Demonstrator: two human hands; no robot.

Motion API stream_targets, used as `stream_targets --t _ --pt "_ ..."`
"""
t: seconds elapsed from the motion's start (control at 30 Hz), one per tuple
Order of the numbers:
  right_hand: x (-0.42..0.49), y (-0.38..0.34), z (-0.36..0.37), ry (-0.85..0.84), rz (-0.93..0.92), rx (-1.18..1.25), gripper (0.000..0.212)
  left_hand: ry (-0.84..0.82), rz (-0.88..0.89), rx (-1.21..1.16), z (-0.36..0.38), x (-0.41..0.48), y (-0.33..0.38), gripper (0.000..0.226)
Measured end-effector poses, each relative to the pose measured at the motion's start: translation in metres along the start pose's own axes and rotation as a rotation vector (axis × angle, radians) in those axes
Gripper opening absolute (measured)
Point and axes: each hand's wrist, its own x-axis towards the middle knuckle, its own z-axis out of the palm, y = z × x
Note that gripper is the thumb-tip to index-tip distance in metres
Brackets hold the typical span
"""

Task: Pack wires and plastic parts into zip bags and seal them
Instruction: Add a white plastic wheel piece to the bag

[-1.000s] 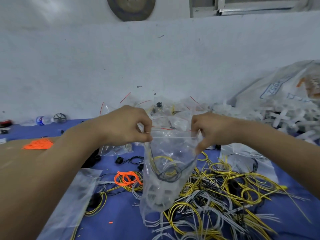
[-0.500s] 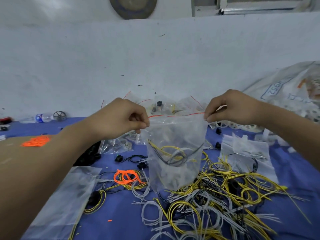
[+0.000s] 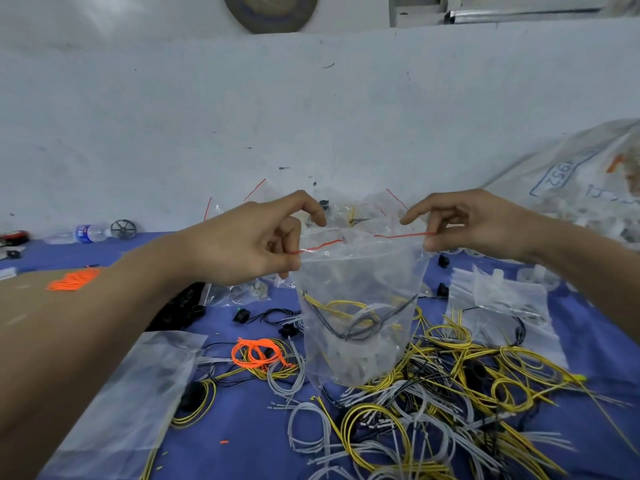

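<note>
Above the blue table cover (image 3: pixel 242 438), a clear zip bag (image 3: pixel 360 278) hangs stretched between both hands along its red zip strip (image 3: pixel 322 244). The left hand (image 3: pixel 242 247) pinches the bag's left top corner between thumb and curled fingers; the right hand (image 3: pixel 478 223) pinches the right top corner likewise. Inside the bag, yellow and dark grey wires (image 3: pixel 360 322) coil over white plastic parts (image 3: pixel 349 360). Whether the strip is pressed shut cannot be told. Below the bag lies a tangle of loose wires (image 3: pixel 433 403), with an orange wire coil (image 3: pixel 258 353) to its left and an empty bag (image 3: pixel 131 393) farther left.
</note>
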Motion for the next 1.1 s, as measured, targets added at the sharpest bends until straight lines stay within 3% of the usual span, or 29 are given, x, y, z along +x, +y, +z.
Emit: stream_targets --t 0.1,0.2,0.3,0.43,0.67,0.83,0.9,1.1 --pt "-0.001 -0.020 0.008 -0.077 0.026 -0.084 0.031 0.002 0.018 -0.013 0.005 0.003 0.010 0.044" --pt "0.002 -0.047 0.032 -0.132 -0.070 -0.146 0.036 -0.017 0.052 0.002 0.011 0.008 0.023 0.042" --pt "0.005 -0.058 0.052 -0.062 -0.201 -0.211 0.014 -0.027 0.065 0.027 0.013 0.011 0.031 0.042" --pt "0.005 -0.059 0.060 -0.004 -0.224 -0.252 0.004 -0.002 0.057 0.006 0.016 0.011 0.031 0.039" --pt "0.004 -0.057 0.068 0.045 -0.220 -0.158 0.003 0.038 0.056 -0.015 0.020 0.012 0.030 0.035" --pt "0.006 -0.056 0.071 0.036 -0.198 -0.093 0.012 0.099 0.025 0.157 0.023 0.015 0.029 0.010" --pt "0.008 -0.054 0.073 0.048 -0.176 -0.092 0.001 0.106 0.036 0.184 0.025 0.016 0.028 0.016" --pt "0.007 -0.055 0.069 0.044 -0.150 -0.111 0.009 0.131 0.068 0.173 0.029 0.015 0.022 0.026"
